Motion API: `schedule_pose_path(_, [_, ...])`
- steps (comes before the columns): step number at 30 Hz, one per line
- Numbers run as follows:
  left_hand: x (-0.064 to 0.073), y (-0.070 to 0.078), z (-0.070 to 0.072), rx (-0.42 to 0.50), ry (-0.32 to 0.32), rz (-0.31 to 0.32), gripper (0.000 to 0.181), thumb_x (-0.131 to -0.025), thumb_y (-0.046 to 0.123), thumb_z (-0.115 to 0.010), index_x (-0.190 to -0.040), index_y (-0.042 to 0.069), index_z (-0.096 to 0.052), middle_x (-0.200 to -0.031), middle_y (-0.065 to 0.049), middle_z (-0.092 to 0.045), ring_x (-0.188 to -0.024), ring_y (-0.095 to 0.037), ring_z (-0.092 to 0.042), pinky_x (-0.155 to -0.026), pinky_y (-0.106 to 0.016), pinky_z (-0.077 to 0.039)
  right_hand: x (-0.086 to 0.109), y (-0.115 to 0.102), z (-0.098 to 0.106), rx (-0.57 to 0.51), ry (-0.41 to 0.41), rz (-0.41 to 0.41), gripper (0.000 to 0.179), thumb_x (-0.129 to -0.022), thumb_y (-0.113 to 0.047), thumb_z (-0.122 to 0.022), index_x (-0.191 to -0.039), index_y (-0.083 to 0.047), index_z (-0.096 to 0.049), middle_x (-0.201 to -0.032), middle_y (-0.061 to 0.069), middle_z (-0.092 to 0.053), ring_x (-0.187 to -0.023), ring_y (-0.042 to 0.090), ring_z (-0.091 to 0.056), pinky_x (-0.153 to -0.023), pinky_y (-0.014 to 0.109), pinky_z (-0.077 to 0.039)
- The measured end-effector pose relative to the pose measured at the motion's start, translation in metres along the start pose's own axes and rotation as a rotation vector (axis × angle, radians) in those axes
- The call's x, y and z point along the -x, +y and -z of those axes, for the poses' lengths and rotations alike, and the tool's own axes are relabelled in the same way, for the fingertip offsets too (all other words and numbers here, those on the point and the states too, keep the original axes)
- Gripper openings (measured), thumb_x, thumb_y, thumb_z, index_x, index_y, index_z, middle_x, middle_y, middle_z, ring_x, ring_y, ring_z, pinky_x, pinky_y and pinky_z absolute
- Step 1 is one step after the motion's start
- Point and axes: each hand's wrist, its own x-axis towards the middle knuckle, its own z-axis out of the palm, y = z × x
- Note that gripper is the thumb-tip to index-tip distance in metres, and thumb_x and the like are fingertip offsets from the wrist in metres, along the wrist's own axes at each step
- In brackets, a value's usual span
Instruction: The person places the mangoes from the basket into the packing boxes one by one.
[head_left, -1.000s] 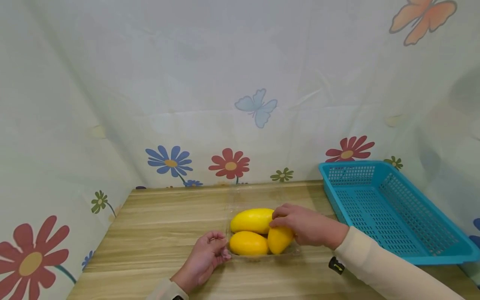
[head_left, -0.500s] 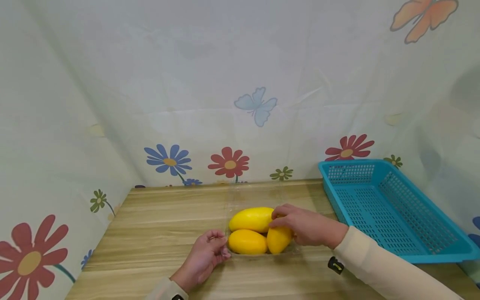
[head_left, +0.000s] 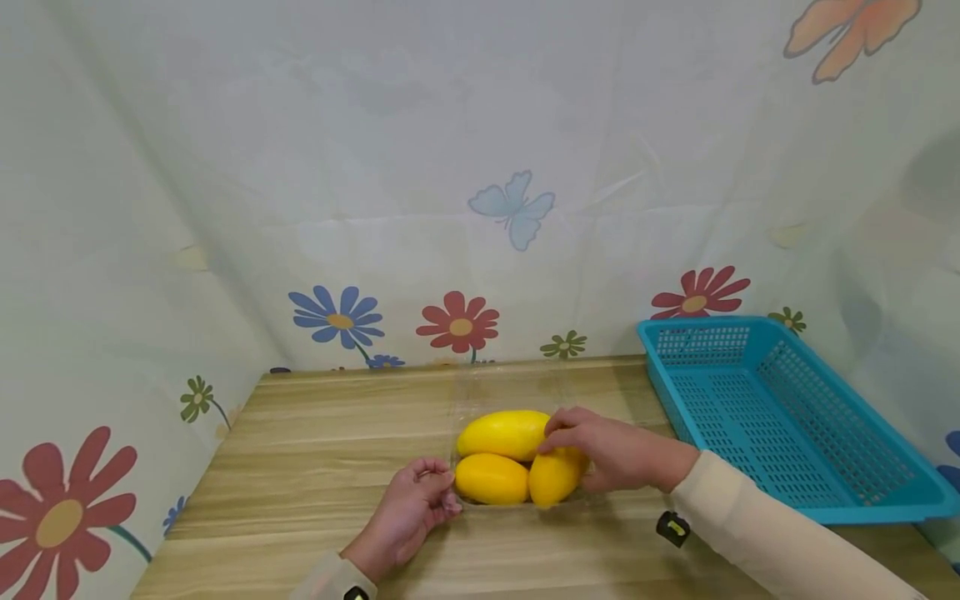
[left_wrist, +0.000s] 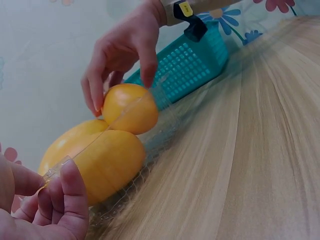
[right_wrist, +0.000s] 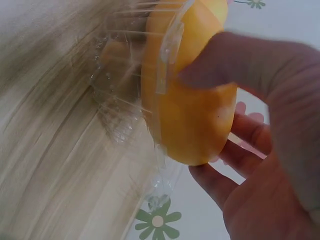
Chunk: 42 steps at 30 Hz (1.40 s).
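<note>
Three yellow mangoes sit in a clear plastic clamshell box (right_wrist: 164,55), its see-through lid laid back behind it. One mango (head_left: 502,434) lies along the back and another mango (head_left: 491,479) at the front left. At the right end, my right hand (head_left: 606,450) grips a third mango (head_left: 553,477), thumb on one side and fingers on the other, as the right wrist view shows. My left hand (head_left: 412,507) pinches the box's left rim between thumb and fingers; in the left wrist view the fingertips (left_wrist: 72,175) are at that edge.
A blue plastic basket (head_left: 667,400) with perforated walls stands at the right of the wooden table (head_left: 337,433). A flower-printed curtain (head_left: 390,167) hangs behind the table and along its sides.
The mango in my right hand has shifted slightly left and now sits closer to the front-left mango. My left hand stays on the rim.
</note>
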Motion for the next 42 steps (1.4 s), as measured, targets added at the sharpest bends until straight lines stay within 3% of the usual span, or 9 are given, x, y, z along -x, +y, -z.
schedule_pose_path(7, [-0.002,0.000,0.000,0.003,0.006,-0.003,0.025,-0.100,0.008,-0.060,-0.119,0.002,-0.044,-0.085,0.000,-0.057,-0.070,-0.011,-0.060,-0.072,-0.028,-0.061,0.000,0.002,0.002,-0.058,-0.001,0.016,0.046,-0.081,-0.007,-0.079,-0.122,-0.026,-0.070,-0.134,-0.002,-0.054,-0.122,0.016,-0.051,-0.108,0.038,-0.054])
schedule_pose_path(14, [-0.002,0.000,-0.001,0.008,-0.001,0.001,0.024,-0.100,0.008,-0.060,-0.118,0.002,-0.045,-0.085,0.000,-0.058,-0.070,-0.011,-0.060,-0.073,-0.028,-0.061,0.000,0.004,0.000,-0.011,0.062,-0.005,0.052,-0.075,-0.008,-0.087,-0.121,-0.021,-0.067,-0.129,0.000,-0.054,-0.119,0.018,-0.052,-0.105,0.040,-0.056])
schedule_pose_path(19, [-0.002,0.000,0.000,0.013,-0.003,-0.002,0.024,-0.100,0.007,-0.060,-0.118,0.002,-0.044,-0.084,0.000,-0.057,-0.070,-0.012,-0.061,-0.073,-0.029,-0.061,0.000,0.008,-0.002,-0.012,0.086,-0.009,0.052,-0.074,-0.006,-0.087,-0.118,-0.025,-0.067,-0.128,-0.001,-0.054,-0.120,0.019,-0.051,-0.106,0.041,-0.056])
schedule_pose_path(28, [-0.003,-0.001,0.000,0.016,0.008,0.007,0.022,-0.100,0.006,-0.059,-0.116,0.003,-0.045,-0.084,0.000,-0.057,-0.069,-0.012,-0.060,-0.073,-0.028,-0.061,0.002,0.009,-0.004,-0.039,0.058,0.015,0.048,-0.081,-0.017,-0.087,-0.124,-0.029,-0.069,-0.131,-0.003,-0.055,-0.124,0.019,-0.047,-0.106,0.042,-0.055])
schedule_pose_path(36, [-0.001,0.001,-0.001,0.010,-0.003,0.004,0.023,-0.102,0.008,-0.059,-0.119,0.002,-0.045,-0.086,0.000,-0.057,-0.070,-0.011,-0.061,-0.072,-0.026,-0.060,-0.004,0.003,-0.004,0.045,0.064,0.014,0.039,-0.079,-0.014,-0.088,-0.111,-0.029,-0.073,-0.124,-0.004,-0.056,-0.116,0.017,-0.045,-0.100,0.036,-0.057])
schedule_pose_path(42, [-0.001,0.002,-0.001,0.017,-0.014,0.009,0.024,-0.102,0.008,-0.058,-0.120,0.001,-0.044,-0.088,0.000,-0.057,-0.071,-0.011,-0.059,-0.072,-0.025,-0.059,-0.003,0.008,-0.006,0.001,0.070,0.023,0.038,-0.079,-0.016,-0.089,-0.112,-0.027,-0.073,-0.124,-0.004,-0.057,-0.116,0.016,-0.046,-0.100,0.035,-0.056])
